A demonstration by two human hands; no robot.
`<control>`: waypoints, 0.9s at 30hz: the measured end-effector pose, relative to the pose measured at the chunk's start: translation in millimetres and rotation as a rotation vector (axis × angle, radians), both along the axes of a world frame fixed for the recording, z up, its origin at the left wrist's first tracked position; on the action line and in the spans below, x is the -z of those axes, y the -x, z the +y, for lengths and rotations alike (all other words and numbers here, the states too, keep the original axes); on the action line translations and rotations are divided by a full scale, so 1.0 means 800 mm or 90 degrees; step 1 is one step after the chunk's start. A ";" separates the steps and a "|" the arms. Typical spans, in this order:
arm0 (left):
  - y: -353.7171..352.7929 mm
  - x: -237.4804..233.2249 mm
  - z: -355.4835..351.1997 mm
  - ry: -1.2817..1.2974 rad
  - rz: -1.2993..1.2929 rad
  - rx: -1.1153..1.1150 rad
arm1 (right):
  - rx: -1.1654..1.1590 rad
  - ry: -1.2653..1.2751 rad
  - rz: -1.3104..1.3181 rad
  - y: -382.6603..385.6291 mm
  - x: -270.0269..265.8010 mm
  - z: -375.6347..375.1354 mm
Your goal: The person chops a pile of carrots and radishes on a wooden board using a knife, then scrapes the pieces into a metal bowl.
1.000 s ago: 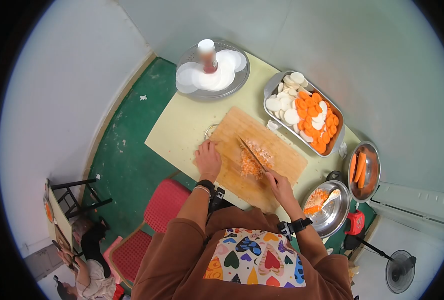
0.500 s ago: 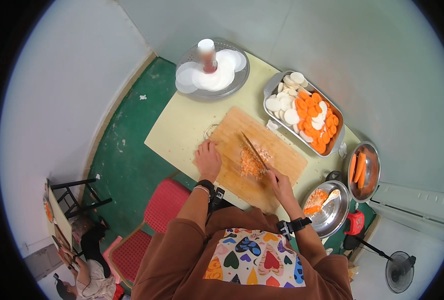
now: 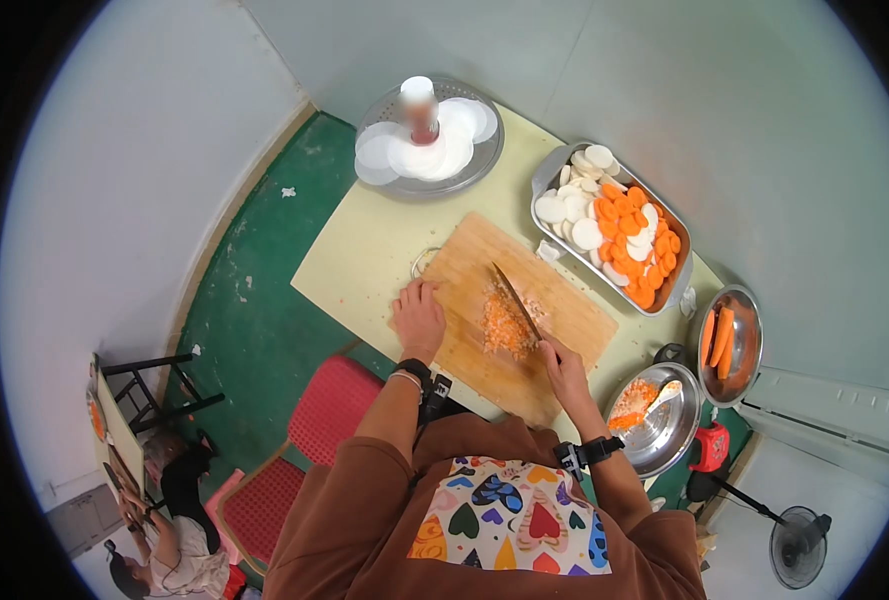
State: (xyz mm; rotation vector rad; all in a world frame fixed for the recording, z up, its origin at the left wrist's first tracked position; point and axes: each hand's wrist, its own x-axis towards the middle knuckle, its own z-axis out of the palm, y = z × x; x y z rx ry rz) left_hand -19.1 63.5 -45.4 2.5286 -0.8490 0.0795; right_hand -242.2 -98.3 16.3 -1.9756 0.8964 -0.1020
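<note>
A wooden cutting board (image 3: pixel 569 290) lies on the pale table, with a pile of finely chopped orange and white bits (image 3: pixel 507 325) at its middle. My right hand (image 3: pixel 564 372) is closed round the handle of a kitchen knife (image 3: pixel 517 300), whose blade slants across the pile toward the board's far side. At the board's left edge rests my left hand (image 3: pixel 419 318), fingers stretched out and touching the edge, holding nothing that I can see. To the right of the board is a steel bowl (image 3: pixel 679 440) with chopped bits and a pale spoon-like utensil in it.
A metal tray (image 3: pixel 546 165) of white and orange slices stands beyond the board. Whole carrots lie in another bowl (image 3: pixel 749 300). A perforated round tray (image 3: pixel 484 170) holds white discs and a bottle (image 3: pixel 419 105). A red chair (image 3: pixel 334 410) stands left; another person (image 3: pixel 189 545) sits farther off.
The knife blade has shifted very slightly over the pile, still in my right hand. My left hand stays at the board's edge. The view has moved a little.
</note>
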 end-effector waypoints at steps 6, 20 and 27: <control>0.000 0.001 0.000 -0.003 0.003 -0.004 | 0.003 -0.020 0.037 -0.003 -0.019 0.002; 0.002 0.001 -0.001 -0.006 -0.003 -0.006 | 0.000 -0.049 0.124 -0.003 -0.037 0.006; 0.002 -0.001 -0.001 0.003 0.003 -0.003 | 0.002 -0.042 0.091 0.000 -0.031 0.004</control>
